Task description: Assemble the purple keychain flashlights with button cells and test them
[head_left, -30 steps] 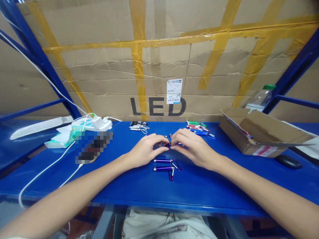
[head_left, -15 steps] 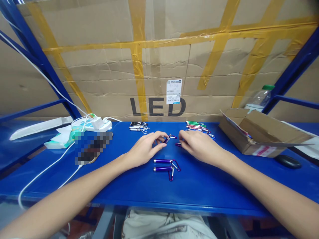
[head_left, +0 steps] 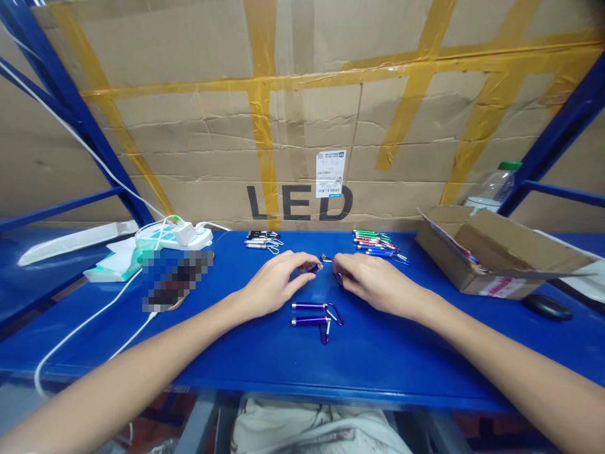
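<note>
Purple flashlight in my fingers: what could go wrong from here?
The left hand pinches the purple flashlight only by its fingertips, and the right hand holds the clip likewise; either might slip. The two clipped flashlights lie near the wrists, so a forearm could sweep them toward the table edge.

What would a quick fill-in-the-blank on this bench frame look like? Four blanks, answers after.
1. The left hand pinches a small part coloured ____.
2. Nearer the person than the left hand and the right hand lie ____ flashlights side by side.
3. The cardboard behind the table reads ____.
4. The bottle behind the open box has a ____ cap.

Missing words: purple; two; LED; green.
</note>
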`<state>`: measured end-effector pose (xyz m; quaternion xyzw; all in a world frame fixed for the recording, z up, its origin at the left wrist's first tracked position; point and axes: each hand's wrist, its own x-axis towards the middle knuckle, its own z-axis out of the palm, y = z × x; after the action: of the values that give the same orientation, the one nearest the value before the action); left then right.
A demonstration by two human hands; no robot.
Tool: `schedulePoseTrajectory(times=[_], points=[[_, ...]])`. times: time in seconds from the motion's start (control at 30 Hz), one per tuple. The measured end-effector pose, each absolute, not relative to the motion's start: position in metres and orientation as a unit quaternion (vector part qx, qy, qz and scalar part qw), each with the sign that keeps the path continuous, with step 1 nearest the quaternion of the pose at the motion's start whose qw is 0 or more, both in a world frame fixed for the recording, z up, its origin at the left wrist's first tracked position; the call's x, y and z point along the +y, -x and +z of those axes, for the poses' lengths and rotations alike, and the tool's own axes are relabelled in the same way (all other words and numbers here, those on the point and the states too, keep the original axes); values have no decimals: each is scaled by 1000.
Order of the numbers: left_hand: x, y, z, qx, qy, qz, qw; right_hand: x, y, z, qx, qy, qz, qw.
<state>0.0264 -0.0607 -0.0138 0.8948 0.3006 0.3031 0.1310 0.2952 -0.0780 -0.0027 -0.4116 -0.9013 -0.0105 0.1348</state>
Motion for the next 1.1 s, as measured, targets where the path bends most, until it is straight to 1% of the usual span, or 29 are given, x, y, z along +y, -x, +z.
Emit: schedulePoseTrajectory(times=[0.1,0.2,0.37,0.47,0.67,1.0,1.1], points=[[-61,-27,-13,296,-901,294,119,-79,-293,-1,-889,404,-5,213],[-62,-27,-12,296,-902,293,114,-81,-288,3,-874,376,29,305],[-64,-28,-10,290,-905,286,123,-87,-280,6,-847,359,103,379],[-67,-29,-8,285,-905,288,128,-87,-277,4,-843,342,139,392],[-70,-31,-6,282,-896,303,164,-87,-276,0,-847,336,171,375],[-71,-32,-4,296,-872,312,233,-87,-278,-5,-846,308,192,390],[-71,-31,-4,303,-869,310,238,-86,-279,-5,-847,305,190,391]])
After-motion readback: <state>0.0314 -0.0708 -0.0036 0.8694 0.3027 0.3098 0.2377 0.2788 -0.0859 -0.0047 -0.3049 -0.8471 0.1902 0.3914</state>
